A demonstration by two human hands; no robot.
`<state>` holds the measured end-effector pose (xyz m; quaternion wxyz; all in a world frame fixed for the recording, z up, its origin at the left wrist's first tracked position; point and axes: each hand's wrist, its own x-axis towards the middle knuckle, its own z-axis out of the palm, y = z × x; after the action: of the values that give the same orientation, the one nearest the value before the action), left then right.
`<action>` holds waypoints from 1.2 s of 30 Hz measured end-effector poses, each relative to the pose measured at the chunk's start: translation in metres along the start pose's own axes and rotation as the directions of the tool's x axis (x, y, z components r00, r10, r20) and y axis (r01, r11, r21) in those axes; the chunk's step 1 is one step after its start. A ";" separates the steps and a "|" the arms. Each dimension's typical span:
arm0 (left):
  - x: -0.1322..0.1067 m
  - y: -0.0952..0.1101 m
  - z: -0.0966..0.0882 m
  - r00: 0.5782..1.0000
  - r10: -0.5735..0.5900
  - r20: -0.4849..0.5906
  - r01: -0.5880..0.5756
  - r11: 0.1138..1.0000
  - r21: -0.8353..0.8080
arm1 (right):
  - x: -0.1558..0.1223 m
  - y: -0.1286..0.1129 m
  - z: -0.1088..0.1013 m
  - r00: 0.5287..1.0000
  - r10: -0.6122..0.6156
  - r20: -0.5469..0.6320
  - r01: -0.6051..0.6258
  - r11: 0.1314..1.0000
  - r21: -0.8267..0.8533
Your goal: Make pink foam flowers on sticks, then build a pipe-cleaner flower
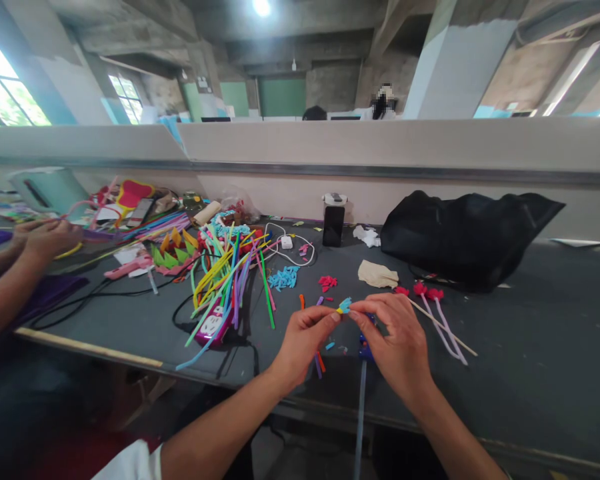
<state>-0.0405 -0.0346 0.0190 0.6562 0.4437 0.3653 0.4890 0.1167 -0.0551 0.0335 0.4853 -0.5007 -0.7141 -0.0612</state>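
Over the table's front part, my left hand (307, 333) pinches the yellow base of a small blue-and-yellow pipe-cleaner flower (345, 305). My right hand (397, 340) is closed with its fingertips on the flower's blue petals. Partly hidden under my right hand lies a dark blue glue gun (365, 351), a clear glue stick (361, 413) poking out toward me. Beside my left hand are short orange and purple pipe-cleaner pieces (320, 363) and one blue bit (330, 346). Red pipe-cleaner pieces (327, 283) and a heap of blue ones (283, 278) lie beyond.
Long colored pipe cleaners (230, 267) spread over a purple power strip (214, 325). Red flowers on pale stems (443, 327) lie right. Behind are a black bag (455, 240), phone (333, 225) and beige cloth (377, 274). Another person's hands (47, 237) work left, near a pink glue gun (129, 267).
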 end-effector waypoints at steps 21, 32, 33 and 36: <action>-0.001 0.002 0.001 0.999 0.010 0.050 -0.010 1.000 0.014 | -0.001 -0.001 0.000 0.999 0.032 0.036 -0.032 0.999 0.021; -0.001 -0.002 -0.001 0.998 0.048 0.044 -0.051 0.996 0.068 | -0.002 -0.003 -0.001 0.998 0.054 0.031 -0.055 0.998 0.036; -0.001 -0.002 -0.001 0.998 0.055 0.042 -0.058 0.995 0.076 | -0.002 -0.003 -0.001 0.997 0.061 0.036 -0.062 0.998 0.031; 0.000 -0.003 -0.001 0.997 0.068 0.041 -0.071 0.993 0.090 | -0.003 -0.003 -0.001 0.997 0.067 0.046 -0.067 0.998 0.005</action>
<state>-0.0408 -0.0350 0.0160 0.6245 0.4950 0.3591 0.4858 0.1147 -0.0591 0.0328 0.4722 -0.5240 -0.7081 -0.0313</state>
